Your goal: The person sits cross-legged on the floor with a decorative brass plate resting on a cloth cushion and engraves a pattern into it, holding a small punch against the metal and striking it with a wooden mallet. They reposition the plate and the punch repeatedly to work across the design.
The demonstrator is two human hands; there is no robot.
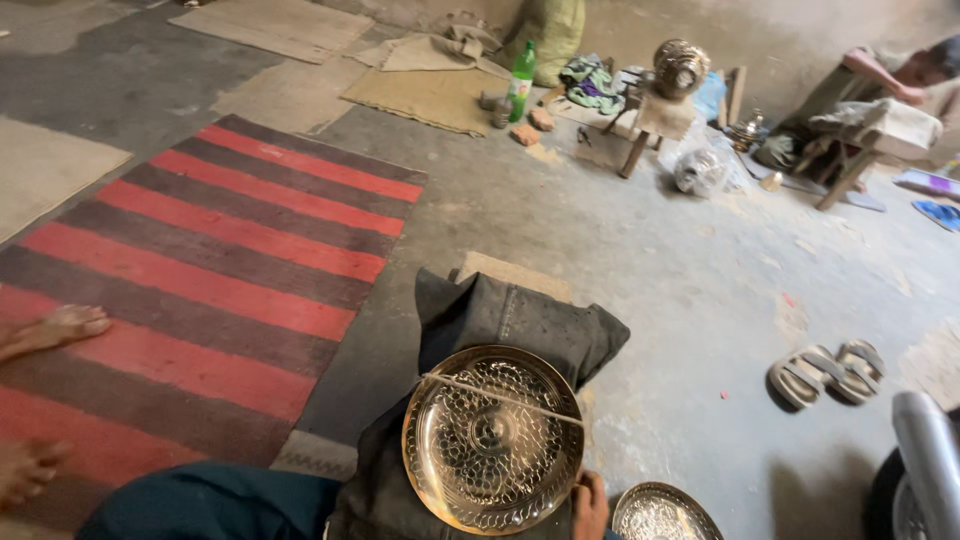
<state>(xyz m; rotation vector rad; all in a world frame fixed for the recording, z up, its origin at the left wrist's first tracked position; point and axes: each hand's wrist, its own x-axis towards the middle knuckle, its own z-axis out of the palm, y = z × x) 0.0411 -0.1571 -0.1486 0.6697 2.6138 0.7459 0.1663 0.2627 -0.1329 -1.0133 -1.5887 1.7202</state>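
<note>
At the far left, two bare feet [60,328] of someone rested on a rug [220,250] striped in red and dark grey, spread over the concrete floor [650,260]. Flat tan mats [430,95] lay further back on the floor, with a green bottle [521,78] standing upright beside them near some bits of brick.

In the lower middle, a round engraved brass plate [492,438] sat tilted on a dark folded cloth [510,320], which was draped over a low support between the person's knees; a dark blue trouser leg [210,505] showed at the bottom edge. A thin rod [500,398] lay across the upper face of the plate, touching it. The left hand was out of sight. The right hand [589,505] was only partly visible at the bottom edge, its fingers pressed against the lower right rim of the plate; whether they were clamped around the rim or just resting on it could not be told. Just right of that hand lay a second engraved plate [662,515], cut off by the frame.

Further right, a pair of sandals [828,372] stood on the floor. In the background, a rounded metal pot [681,66] rested on a small wooden stand [640,125], and another person [880,85] leaned over a low bench [865,140]. A grey metal pipe [930,460] showed at the lower right corner.
</note>
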